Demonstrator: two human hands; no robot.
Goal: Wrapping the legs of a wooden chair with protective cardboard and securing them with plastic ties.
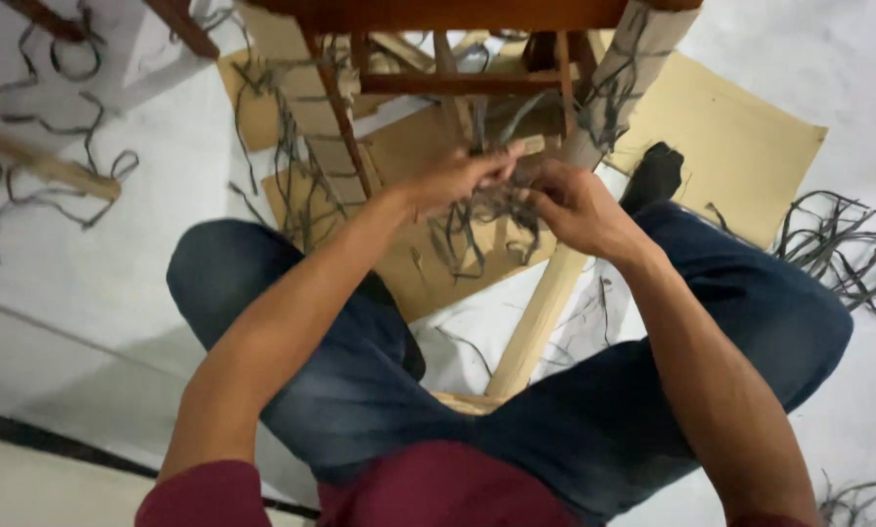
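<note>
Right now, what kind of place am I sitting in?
Probably a furniture-weaving or repair workspace on a floor: dark strips lie scattered, cardboard sheets cover the floor, and a wooden frame stands ahead.

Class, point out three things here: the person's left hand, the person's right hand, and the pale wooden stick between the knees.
left hand [462, 178], head view, back of hand.
right hand [576, 207], head view, back of hand.
pale wooden stick [540, 317], head view, middle of its length.

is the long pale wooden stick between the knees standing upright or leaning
Leaning. The pale wooden stick slants from between the knees up toward the hands, not vertical.
</note>
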